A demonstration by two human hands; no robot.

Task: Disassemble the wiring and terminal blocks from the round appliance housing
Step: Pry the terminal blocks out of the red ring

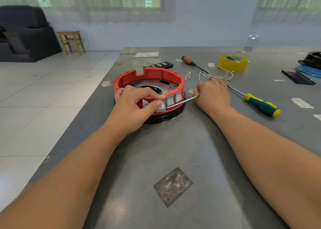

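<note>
Grey metal bench [173, 142] under both forearms, a worn square patch nearest the viewer. Beyond it the round red housing [149, 88] sits on a black base near the bench's left edge. Left hand [133, 105] curls over the near rim, thumb pressed to the leftmost of three grey rocker switches [171, 101] set in the wall. Right hand [212, 96], just right of the housing, closes round a thin metal tool [184, 101] whose tip reaches the switch row; what sort of tool, cannot tell. Risks as judged: the tip could slip off the switch frame toward the left thumb right beside it; hard levering could crack the plastic wall or skid the housing toward the edge. Further back, loose removed wires [215, 76] lie behind the right hand, a green-and-yellow screwdriver [260, 105] to its right; a jerked elbow could scatter either. Farthest: a wooden-handled screwdriver [192, 63] and yellow tape roll [232, 63].
</note>
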